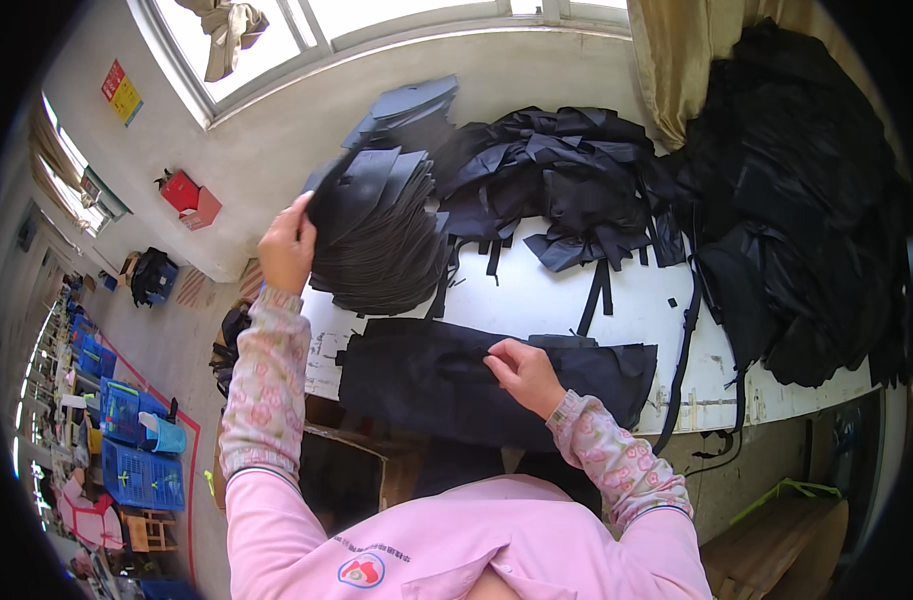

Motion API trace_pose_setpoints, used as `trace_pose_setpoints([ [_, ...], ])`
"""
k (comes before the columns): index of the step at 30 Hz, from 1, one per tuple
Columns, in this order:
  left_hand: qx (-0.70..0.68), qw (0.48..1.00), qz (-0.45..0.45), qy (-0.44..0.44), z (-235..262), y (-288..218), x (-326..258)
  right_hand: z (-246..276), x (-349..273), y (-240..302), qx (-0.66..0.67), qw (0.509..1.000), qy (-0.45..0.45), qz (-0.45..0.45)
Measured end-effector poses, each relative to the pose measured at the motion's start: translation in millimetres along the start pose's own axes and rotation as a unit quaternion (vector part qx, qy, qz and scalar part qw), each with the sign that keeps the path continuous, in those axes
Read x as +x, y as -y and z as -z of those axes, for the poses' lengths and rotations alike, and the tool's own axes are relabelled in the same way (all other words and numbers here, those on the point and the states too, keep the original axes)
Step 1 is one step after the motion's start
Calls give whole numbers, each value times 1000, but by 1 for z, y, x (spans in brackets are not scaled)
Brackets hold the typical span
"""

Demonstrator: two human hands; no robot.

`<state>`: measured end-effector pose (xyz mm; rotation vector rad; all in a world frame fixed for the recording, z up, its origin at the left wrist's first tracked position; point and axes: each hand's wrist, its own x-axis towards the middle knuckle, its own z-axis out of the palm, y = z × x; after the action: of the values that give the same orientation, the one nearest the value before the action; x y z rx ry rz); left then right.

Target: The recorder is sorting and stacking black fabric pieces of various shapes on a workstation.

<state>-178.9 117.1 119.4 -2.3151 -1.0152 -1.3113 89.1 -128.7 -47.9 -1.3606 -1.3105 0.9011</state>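
My left hand [289,245] grips the edge of a dark flat panel [329,190], which is tilted up at the left side of a tall stack of similar dark panels [377,255]. Motion blurs the panel slightly. In front of me, a black fabric piece [432,375] lies spread along the near edge of the white table [537,240]. My right hand [527,375] is over its right half, with thumb and fingers pinched together. Whether cloth is caught between those fingertips is hidden. A grey flat edge [562,341] shows behind the fabric piece.
More grey panels [407,105] lie behind the stack. A heap of black fabric pieces with straps [557,175] sits mid-table, and a larger black pile [787,220] rises at right. Black straps [685,350] hang over the front edge. Blue crates [142,475] stand on the floor at left.
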Motion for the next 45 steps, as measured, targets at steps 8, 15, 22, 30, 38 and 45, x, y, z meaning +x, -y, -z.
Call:
trace_pose_setpoints([
  [8, -176, 982, -8, 74, 87, -133, -57, 25, 32, 58, 35, 971, -198, 125],
  [15, -299, 938, 24, 175, 70, -148, -89, 20, 31, 43, 31, 977, -168, 125],
  [22, -503, 706, -79, 491, 60, -129, -77, 30, 27, 16, 104, 986, -69, 113],
  [30, -355, 908, -5, 221, -10, -174, -116, 31, 28, 29, 184, 967, 172, 34],
  [38, -279, 933, -118, 195, -19, -174, -97, 76, 39, 61, 78, 924, 344, -149],
  [45, -526, 778, 322, 115, 24, -104, -105, 105, 44, 8, -26, 967, 212, -141],
])
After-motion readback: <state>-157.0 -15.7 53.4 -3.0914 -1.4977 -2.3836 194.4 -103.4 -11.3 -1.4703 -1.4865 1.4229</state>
